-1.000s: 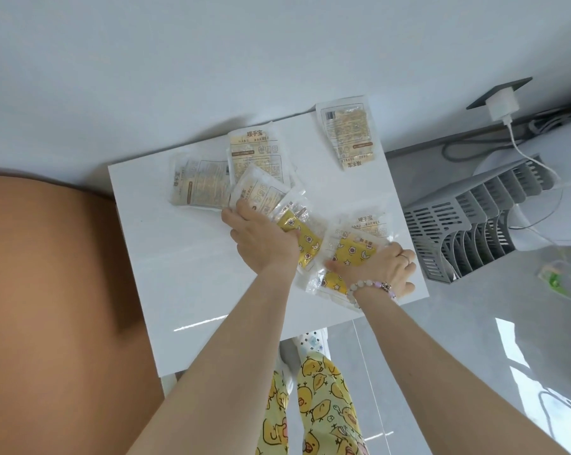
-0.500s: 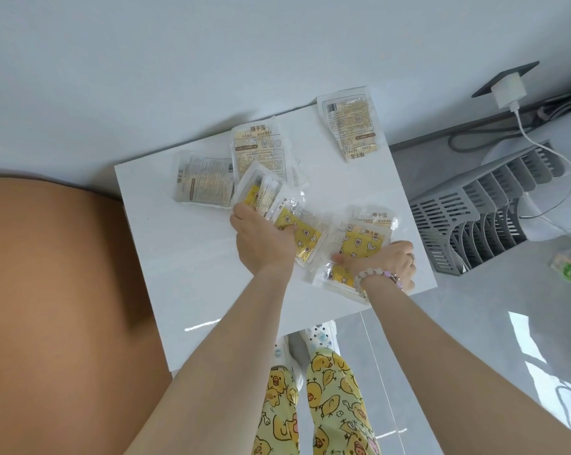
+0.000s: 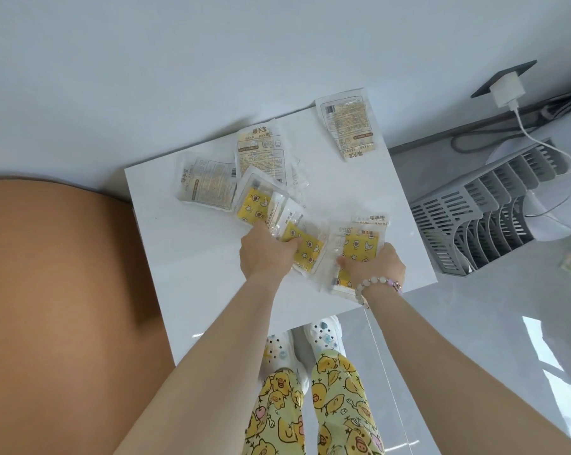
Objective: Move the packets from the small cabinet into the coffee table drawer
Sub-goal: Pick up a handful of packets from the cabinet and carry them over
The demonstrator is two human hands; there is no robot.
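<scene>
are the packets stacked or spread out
Spread out: packets lie scattered over the cabinet top, some overlapping; left hand and right hand grip a few.

A domestic interior is indicated. A small white glossy cabinet (image 3: 195, 274) is set against a plain pale wall (image 3: 179, 60), beside a rounded tan furniture body (image 3: 47, 290). A white phone charger (image 3: 507, 90) is plugged into a black wall socket (image 3: 522, 68) above a grey slatted plastic rack (image 3: 474, 218). A glossy grey tiled floor (image 3: 474, 323) is laid. Yellow duck-print pyjama trousers (image 3: 336, 405) and white perforated clogs (image 3: 323, 330) are worn. Clear plastic hand-warmer packets (image 3: 350, 126) are spread on the cabinet.
</scene>
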